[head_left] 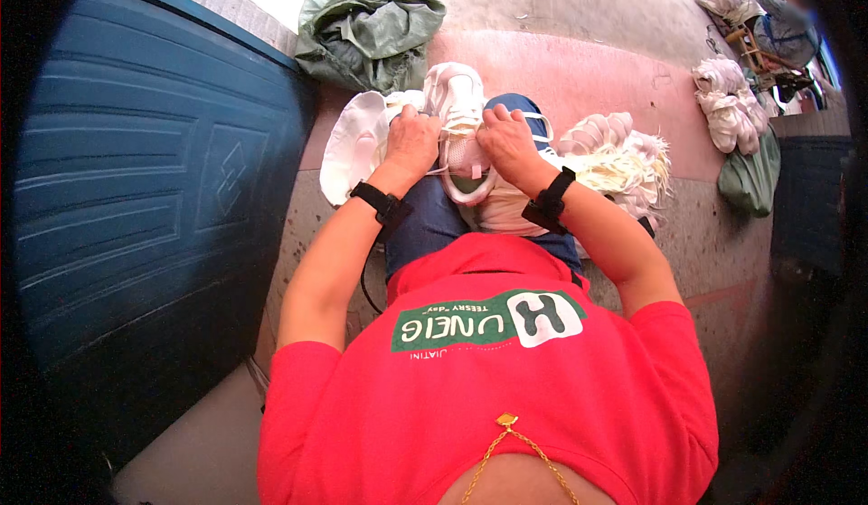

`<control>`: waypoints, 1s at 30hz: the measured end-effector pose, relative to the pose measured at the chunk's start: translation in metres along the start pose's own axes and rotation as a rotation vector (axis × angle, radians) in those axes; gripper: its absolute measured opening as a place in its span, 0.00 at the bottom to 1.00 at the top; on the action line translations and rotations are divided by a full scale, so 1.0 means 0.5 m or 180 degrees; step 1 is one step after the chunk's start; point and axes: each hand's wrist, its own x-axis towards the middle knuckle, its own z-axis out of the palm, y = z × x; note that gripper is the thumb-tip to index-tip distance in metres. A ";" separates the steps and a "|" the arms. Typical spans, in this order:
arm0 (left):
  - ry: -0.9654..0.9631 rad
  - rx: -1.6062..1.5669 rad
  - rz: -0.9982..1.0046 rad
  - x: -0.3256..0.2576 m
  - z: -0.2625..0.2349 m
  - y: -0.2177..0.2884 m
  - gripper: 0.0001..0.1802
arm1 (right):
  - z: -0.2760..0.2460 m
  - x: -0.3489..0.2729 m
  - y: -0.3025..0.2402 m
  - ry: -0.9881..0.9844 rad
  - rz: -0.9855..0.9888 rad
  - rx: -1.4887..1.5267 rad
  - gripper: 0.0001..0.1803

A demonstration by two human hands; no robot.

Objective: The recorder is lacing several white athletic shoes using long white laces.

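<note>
A white and pale pink sneaker point(467, 157) rests on my lap over my blue jeans, its toe pointing away from me and a green insole showing in its opening. At its left side my left hand point(413, 143) is closed, fingertips pinching a white shoelace point(438, 170). My right hand point(512, 147) is closed at the right side of the sneaker, by the eyelets. A lace loop shows beyond its knuckles, and the fingertips seem to pinch lace too, partly hidden. Just left of my left hand lie other white shoes point(351, 148).
On my right sit more pale shoes point(597, 132) and a bundle of cream laces point(628, 172). A green sack point(366, 30) stands ahead. A blue panelled door point(163, 170) rises close on my left. Farther right are bundled white shoes point(726, 107) and another green sack point(752, 175).
</note>
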 end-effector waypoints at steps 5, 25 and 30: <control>-0.0074 -0.0599 -0.0479 -0.004 0.007 0.011 0.07 | -0.038 0.008 0.032 0.1711 -0.0027 0.0783 0.08; -0.0283 -0.1018 -0.0654 -0.025 0.039 0.001 0.14 | 0.018 0.013 -0.022 -0.1017 0.1080 0.3713 0.14; -0.0256 -0.0920 -0.0864 -0.026 0.039 0.004 0.13 | 0.029 0.034 -0.059 -0.0090 0.1257 0.2884 0.12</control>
